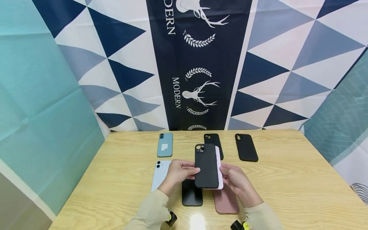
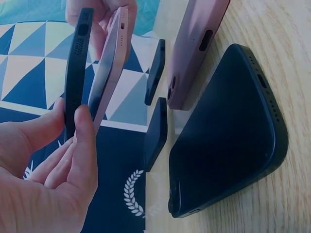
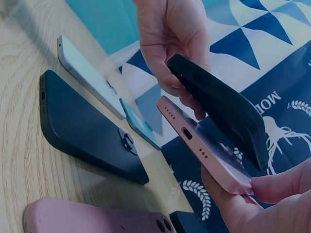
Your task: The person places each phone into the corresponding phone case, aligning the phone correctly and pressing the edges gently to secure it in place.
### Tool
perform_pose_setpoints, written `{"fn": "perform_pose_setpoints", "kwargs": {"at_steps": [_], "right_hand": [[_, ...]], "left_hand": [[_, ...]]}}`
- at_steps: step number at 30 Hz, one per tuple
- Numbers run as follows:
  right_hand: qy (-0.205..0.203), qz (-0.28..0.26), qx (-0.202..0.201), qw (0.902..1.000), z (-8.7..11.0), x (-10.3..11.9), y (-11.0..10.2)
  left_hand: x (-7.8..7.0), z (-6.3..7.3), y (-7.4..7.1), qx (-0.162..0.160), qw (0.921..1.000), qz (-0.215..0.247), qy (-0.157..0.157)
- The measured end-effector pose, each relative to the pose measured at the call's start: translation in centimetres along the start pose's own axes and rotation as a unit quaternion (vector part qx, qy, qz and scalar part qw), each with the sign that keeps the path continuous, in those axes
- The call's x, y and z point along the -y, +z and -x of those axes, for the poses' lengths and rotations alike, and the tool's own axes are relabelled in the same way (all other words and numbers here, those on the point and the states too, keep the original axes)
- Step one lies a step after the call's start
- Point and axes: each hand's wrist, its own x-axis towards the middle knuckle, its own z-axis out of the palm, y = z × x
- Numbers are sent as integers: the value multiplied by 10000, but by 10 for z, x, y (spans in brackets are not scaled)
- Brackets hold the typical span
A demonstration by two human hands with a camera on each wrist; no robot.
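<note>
Black case (image 1: pixel 205 167), lower centre of the head view, is pinched in the left-hand grip (image 1: pixel 179 172); we see the right-hand grip (image 1: pixel 235 179) holding a pale pink phone (image 3: pixel 195 144) just behind. Beyond, left of centre, a blue phone (image 1: pixel 165 140) lies on the counter (image 1: pixel 287 191).

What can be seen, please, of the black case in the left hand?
The black case looks matte, perhaps plastic, with rounded corners, a corner camera cutout and port and speaker openings along its bottom edge. Pinched by the left hand above the table, back showing in the head view, it partly hides a pink phone.
</note>
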Motion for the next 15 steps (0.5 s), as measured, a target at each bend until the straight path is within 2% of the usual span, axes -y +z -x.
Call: {"fn": "perform_pose_setpoints", "kwargs": {"at_steps": [11,15], "right_hand": [[-81,-62,139,9999,1,1,2],[-79,-107,184,9997,3,1,2]], "left_hand": [[0,2,3,-246,9996,-86,-121],[0,3,2,-225,9996,-64,-156]]}}
